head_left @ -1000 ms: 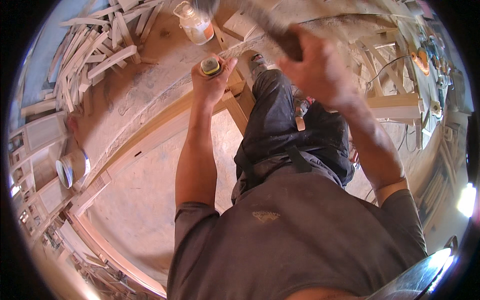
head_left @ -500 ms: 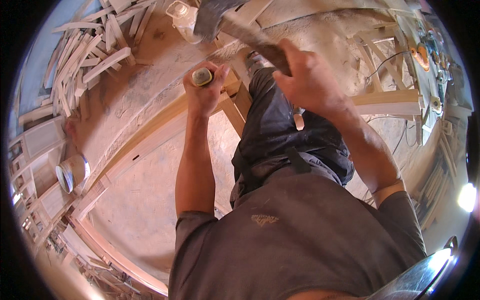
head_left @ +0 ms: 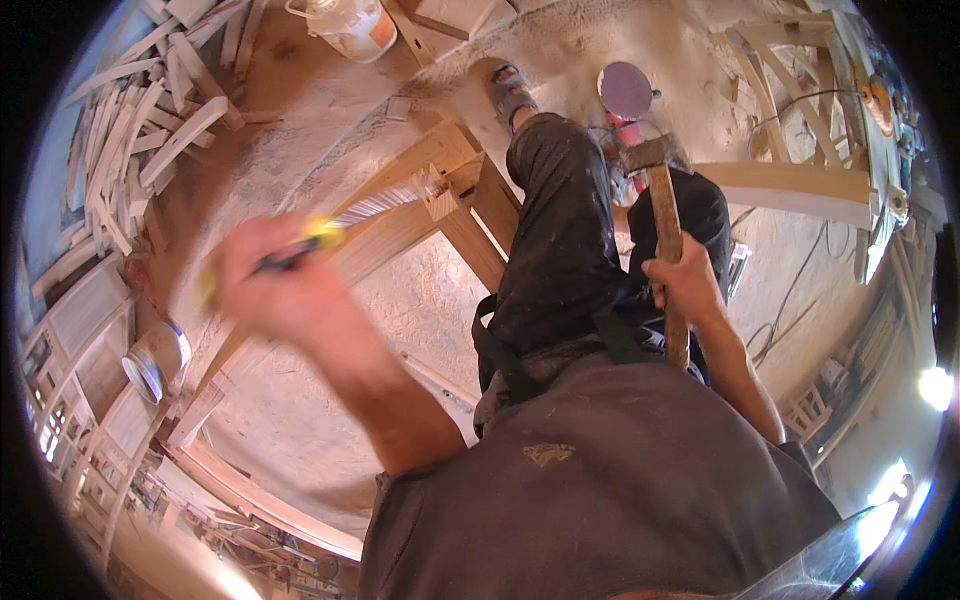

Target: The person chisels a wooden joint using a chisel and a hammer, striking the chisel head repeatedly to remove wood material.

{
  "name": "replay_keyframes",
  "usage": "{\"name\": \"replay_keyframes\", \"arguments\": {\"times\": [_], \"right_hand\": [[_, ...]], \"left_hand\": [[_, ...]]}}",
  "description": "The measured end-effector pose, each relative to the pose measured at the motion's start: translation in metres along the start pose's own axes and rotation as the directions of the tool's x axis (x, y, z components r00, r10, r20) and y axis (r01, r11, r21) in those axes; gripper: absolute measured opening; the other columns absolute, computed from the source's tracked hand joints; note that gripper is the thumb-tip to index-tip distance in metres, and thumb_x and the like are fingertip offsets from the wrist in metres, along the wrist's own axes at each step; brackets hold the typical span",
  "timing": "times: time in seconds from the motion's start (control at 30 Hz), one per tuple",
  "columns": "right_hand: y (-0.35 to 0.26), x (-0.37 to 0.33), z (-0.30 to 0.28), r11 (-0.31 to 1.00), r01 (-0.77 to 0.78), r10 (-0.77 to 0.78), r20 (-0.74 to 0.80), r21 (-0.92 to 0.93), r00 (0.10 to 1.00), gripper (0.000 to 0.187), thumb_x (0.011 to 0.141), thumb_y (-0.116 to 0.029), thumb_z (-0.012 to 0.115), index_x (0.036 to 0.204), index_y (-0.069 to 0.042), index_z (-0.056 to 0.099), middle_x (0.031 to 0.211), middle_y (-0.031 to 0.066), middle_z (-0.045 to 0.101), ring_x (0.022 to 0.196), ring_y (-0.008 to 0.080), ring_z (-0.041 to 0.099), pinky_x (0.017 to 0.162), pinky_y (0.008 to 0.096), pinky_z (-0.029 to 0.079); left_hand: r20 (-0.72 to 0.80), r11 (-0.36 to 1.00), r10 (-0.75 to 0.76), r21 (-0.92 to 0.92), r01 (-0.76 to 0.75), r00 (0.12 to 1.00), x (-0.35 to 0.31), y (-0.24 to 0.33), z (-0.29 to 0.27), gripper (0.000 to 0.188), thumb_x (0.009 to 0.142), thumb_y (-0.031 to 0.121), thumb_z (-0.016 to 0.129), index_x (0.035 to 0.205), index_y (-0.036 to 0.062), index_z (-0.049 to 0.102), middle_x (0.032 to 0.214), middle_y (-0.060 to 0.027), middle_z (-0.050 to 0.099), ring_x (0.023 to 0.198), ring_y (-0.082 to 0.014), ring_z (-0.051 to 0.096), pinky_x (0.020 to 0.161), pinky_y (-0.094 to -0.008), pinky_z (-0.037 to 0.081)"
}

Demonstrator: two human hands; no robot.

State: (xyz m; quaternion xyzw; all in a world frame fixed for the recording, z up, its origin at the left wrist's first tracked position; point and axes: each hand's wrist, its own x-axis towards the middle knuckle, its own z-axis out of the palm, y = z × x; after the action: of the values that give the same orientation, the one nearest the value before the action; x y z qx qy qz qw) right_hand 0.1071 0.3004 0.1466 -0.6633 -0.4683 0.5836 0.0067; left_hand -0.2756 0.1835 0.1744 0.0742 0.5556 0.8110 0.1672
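My left hand point(head_left: 270, 275), smeared by motion, is closed around the yellow-and-black handle of a chisel point(head_left: 385, 203). Its blurred metal blade points right, over the corner of a wooden frame point(head_left: 390, 235). In my right hand point(head_left: 690, 285) is a hammer point(head_left: 660, 200), gripped partway along its wooden handle. The hammer stands head up in front of my right thigh, apart from the frame. Past its head lies a round purple disc point(head_left: 626, 92) with a pinkish part below it.
Wood offcuts point(head_left: 150, 140) are heaped at the far left. A white plastic jug point(head_left: 350, 28) stands on the floor beyond the frame, and a bucket point(head_left: 158, 360) lies tipped at left. On the right are a timber beam point(head_left: 800, 190) and a bench point(head_left: 890, 200) with tools and cords.
My left hand has swung left and nearer, bringing the chisel from upright to lying sideways. My right hand has lowered the hammer toward my right thigh; its head has moved right and nearer.
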Motion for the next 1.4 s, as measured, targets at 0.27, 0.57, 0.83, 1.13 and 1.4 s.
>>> {"name": "replay_keyframes", "arguments": {"times": [0.27, 0.57, 0.83, 1.13, 1.4], "right_hand": [[-0.027, 0.017, 0.005, 0.997, 0.077, -0.077, 0.003, 0.011, 0.997, 0.024, 0.080, -0.005, 0.068, 0.100, 0.001, 0.054, 0.063, 0.0049, 0.055, 0.045, 0.0137, 0.053, 0.041, 0.0287, 0.043], [-0.024, 0.005, 0.014, 0.995, 0.064, -0.058, 0.085, -0.074, 0.995, 0.034, 0.083, -0.004, 0.066, 0.113, 0.003, 0.053, 0.069, 0.0045, 0.056, 0.051, 0.0116, 0.056, 0.042, 0.0275, 0.046], [-0.020, 0.001, 0.008, 0.994, 0.084, -0.077, 0.100, -0.073, 0.992, 0.034, 0.083, -0.003, 0.066, 0.114, 0.004, 0.053, 0.069, 0.0043, 0.055, 0.052, 0.0115, 0.056, 0.043, 0.0280, 0.047], [-0.017, -0.004, 0.007, 0.989, 0.135, -0.127, 0.124, -0.060, 0.984, 0.031, 0.082, -0.002, 0.066, 0.111, 0.002, 0.054, 0.069, 0.0040, 0.055, 0.051, 0.0117, 0.056, 0.043, 0.0287, 0.047], [-0.027, -0.009, 0.010, 0.983, 0.167, -0.157, 0.114, -0.079, 0.981, 0.027, 0.082, -0.004, 0.067, 0.105, 0.002, 0.055, 0.070, 0.0041, 0.056, 0.050, 0.0113, 0.055, 0.043, 0.0281, 0.047]], "left_hand": [[0.242, 0.993, 0.028, -0.117, 0.000, 0.970, -0.005, -0.027, 0.018, 0.014, 0.083, -0.005, 0.058, 0.078, 0.0062, 0.051, 0.061, -0.0064, 0.050, 0.052, -0.0170, 0.048, 0.056, -0.0360, 0.045], [0.174, 0.998, -0.065, -0.008, 0.067, 0.983, -0.016, -0.058, 0.016, 0.018, 0.082, -0.005, 0.061, 0.076, 0.0079, 0.050, 0.062, -0.0064, 0.050, 0.052, -0.0174, 0.045, 0.057, -0.0364, 0.043], [0.077, 0.999, -0.037, -0.027, 0.039, 0.996, -0.016, -0.064, 0.019, 0.019, 0.080, -0.007, 0.062, 0.077, 0.0056, 0.048, 0.064, -0.0081, 0.054, 0.049, -0.0162, 0.047, 0.052, -0.0345, 0.044], [0.124, 0.998, -0.024, -0.062, 0.032, 0.992, -0.019, -0.069, 0.020, 0.020, 0.078, -0.010, 0.062, 0.076, 0.0045, 0.047, 0.063, -0.0090, 0.055, 0.048, -0.0161, 0.049, 0.048, -0.0328, 0.044], [0.125, 0.999, 0.027, -0.032, -0.023, 0.992, -0.034, -0.067, 0.031, 0.020, 0.079, -0.008, 0.065, 0.075, 0.0032, 0.048, 0.063, -0.0093, 0.056, 0.048, -0.0161, 0.050, 0.047, -0.0328, 0.044]]}}
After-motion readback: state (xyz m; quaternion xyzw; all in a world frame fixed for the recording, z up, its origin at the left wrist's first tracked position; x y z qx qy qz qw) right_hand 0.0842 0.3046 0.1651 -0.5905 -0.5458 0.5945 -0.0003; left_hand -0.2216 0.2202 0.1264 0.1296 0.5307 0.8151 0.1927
